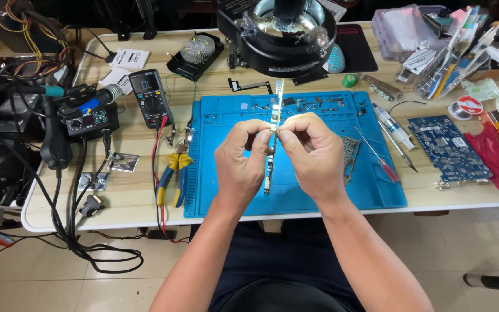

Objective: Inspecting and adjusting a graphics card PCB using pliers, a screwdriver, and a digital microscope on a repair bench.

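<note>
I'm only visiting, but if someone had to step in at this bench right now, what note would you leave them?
Left hand and right hand: both grip a narrow circuit board, held edge-on and upright above the blue work mat.
On the mat: small loose parts near its top edge, another small board to the right, a red-handled screwdriver.
Left of the mat: blue-and-yellow pliers, a multimeter.
Done or left: cannot be told; the board is simply in hand, not set down.
</note>
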